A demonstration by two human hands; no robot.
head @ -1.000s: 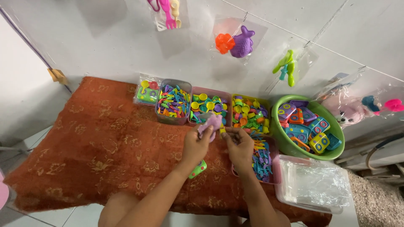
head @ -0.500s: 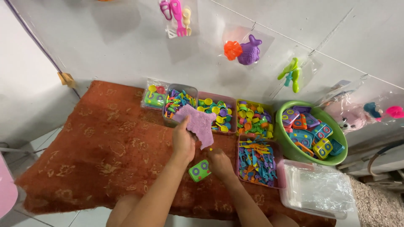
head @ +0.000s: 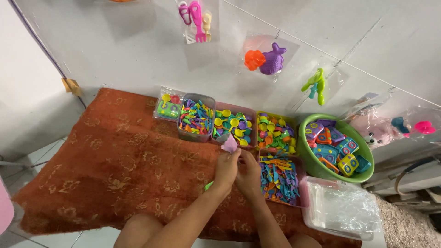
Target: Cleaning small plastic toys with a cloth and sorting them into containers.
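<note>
Step in hand, as judged from the pose: both hands work together on one small item over the near middle of the cloth [head: 115, 160]. The left hand [head: 226, 167] has its fingers drawn together and pinches the lower edge of a purple piece [head: 229, 145], which stands up just above the fingertips, right in front of the pink tray [head: 249, 111]. The right hand [head: 251, 173] lies against the left, fingers curled toward the same piece; whether it grips the piece or only touches it cannot be told. The purple piece is thin, limp and creased, more like film or fabric than moulded plastic. Handling it further calls for a light two-sided pinch, since so soft a sheet will fold or slip. A green toy [head: 209, 185] shows as a sliver under the left wrist. The cloth is rust-orange, napped, with a pale leaf pattern. Along the far edge, left to right: a clear packet [head: 167, 106], a grey tub [head: 207, 99] of mixed utensils, the pink tray of small pans, a yellow tray [head: 275, 115] of cups. The green basin [head: 305, 158] at right is round and smooth and holds flat toy stoves. A near tray [head: 301, 193] holds blue utensils; a clear box [head: 321, 220] of crinkled bags sits at near right. All the toys are hard, glossy plastic.
</note>
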